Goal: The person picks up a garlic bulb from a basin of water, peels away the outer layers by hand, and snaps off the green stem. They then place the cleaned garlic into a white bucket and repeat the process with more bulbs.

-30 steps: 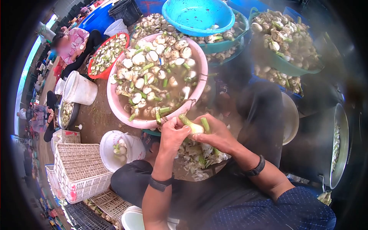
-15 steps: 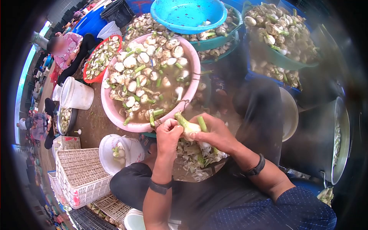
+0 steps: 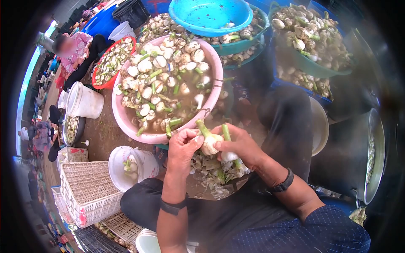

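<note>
Between my hands is a garlic bulb (image 3: 209,144) with a short green stem tilted up and to the left. My right hand (image 3: 240,147) grips it, thumb pressed on its right side. A second garlic bulb (image 3: 229,156), also green-stemmed, sits under the same hand's fingers. My left hand (image 3: 182,149) is closed in a pinch at the first bulb's left side, thumb against the bulb; any skin between the fingertips is too small to make out. Below both hands lies a heap of peeled-off garlic skins (image 3: 215,170). Just beyond them stands a pink tub (image 3: 122,122) of murky water and garlic bulbs.
A white bucket (image 3: 147,162) holding some garlic stands left of my knee, beside white plastic crates (image 3: 90,189). Blue-green basins (image 3: 211,17) and a heaped basin (image 3: 310,36) are behind. A large metal pot (image 3: 373,185) lies right. Another person (image 3: 76,52) sits far left.
The garlic bulb has turned a little, its stem now more upright. My left hand has opened its pinch slightly and shifted on the bulb. More of the second bulb shows. The view has shifted slightly.
</note>
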Action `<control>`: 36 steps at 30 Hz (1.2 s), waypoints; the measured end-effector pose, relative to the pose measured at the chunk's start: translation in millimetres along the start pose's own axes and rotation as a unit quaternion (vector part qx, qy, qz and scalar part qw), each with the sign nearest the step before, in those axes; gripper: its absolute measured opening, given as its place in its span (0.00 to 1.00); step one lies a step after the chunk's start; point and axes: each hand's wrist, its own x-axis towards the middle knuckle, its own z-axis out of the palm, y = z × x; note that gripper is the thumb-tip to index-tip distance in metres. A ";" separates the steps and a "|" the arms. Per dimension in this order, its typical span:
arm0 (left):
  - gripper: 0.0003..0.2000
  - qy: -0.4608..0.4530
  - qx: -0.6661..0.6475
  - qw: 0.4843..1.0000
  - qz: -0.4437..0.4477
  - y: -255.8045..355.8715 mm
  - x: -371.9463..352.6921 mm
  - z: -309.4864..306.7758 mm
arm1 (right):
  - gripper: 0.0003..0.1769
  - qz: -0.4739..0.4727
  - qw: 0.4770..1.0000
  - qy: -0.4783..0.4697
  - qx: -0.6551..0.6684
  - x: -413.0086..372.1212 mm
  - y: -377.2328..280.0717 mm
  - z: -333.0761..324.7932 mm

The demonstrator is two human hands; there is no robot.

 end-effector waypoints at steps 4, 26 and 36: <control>0.04 -0.002 -0.011 1.000 -0.001 -1.8 -0.4 -5.2 | 0.26 -0.023 0.999 0.004 -0.044 1.4 3.3 2.2; 0.07 0.047 -0.083 0.995 -0.005 4.2 -3.3 22.6 | 0.24 0.086 0.975 -0.077 0.189 3.0 0.1 -5.8; 0.05 0.100 0.062 0.991 0.068 -5.3 -4.5 26.5 | 0.31 -0.034 0.999 0.009 0.035 3.7 11.9 15.2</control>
